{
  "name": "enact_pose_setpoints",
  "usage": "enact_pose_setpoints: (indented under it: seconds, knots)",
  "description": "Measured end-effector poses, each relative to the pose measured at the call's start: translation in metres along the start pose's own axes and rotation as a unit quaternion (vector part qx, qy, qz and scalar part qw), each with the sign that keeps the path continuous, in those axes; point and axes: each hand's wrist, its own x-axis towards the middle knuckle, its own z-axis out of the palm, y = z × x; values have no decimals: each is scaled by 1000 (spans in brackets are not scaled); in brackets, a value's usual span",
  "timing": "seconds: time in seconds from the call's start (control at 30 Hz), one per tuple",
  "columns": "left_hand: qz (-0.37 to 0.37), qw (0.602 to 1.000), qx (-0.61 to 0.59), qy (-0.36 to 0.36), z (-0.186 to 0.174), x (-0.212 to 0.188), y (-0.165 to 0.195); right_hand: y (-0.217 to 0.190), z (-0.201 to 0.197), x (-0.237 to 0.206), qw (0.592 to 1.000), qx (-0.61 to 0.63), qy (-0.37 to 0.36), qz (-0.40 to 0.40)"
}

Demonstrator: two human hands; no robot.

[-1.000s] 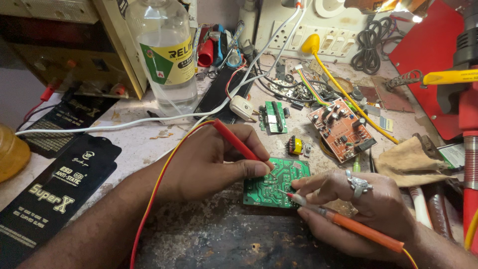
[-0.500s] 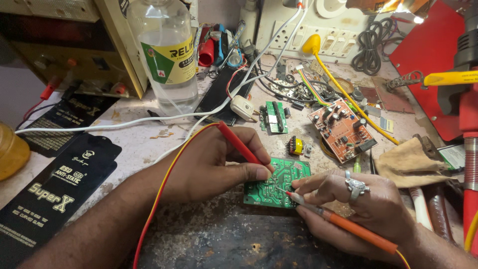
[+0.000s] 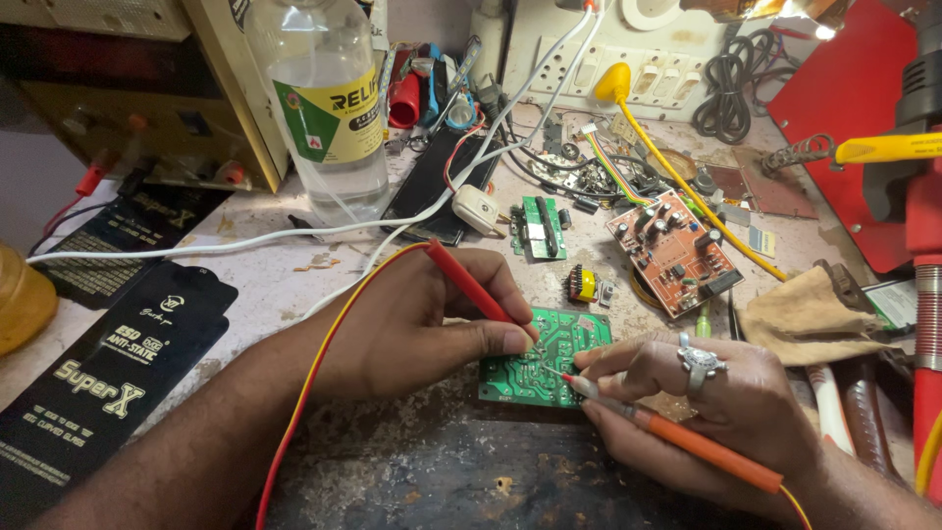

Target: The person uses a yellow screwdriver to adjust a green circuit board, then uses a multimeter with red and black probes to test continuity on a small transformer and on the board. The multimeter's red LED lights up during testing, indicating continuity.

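Pinching a red probe (image 3: 471, 283), the left hand (image 3: 412, 329) meets the green circuit board (image 3: 545, 358); the right hand (image 3: 706, 412) grips an orange probe (image 3: 687, 442), tips seemingly touching solder points

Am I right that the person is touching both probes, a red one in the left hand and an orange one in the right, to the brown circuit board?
Not quite: in the head view both probes touch the green circuit board; the brown board lies untouched behind. The left hand holds the red probe, the right hand the orange probe.

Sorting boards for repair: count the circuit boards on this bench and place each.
3, maybe more under the clutter: green circuit board under both probes, small green board behind it, red-brown board to the right.
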Motion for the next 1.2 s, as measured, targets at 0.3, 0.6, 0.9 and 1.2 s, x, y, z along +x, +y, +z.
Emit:
enact_pose_setpoints:
  seconds: [0.3,0.6,0.9,1.2]
  knots:
    - [-13,1000,11,-5,0,-1,5,-13,0,9,1000,-14,5,-24]
    - [-8,1000,18,-7,-1,-1,7,-15,1,11,999,-31,17,6]
    - [14,998,53,42,2,0,6,-13,-6,14,997,-53,-18,-50]
    - [51,996,61,36,2,1,4,-14,-5,13,997,-50,-12,-59]
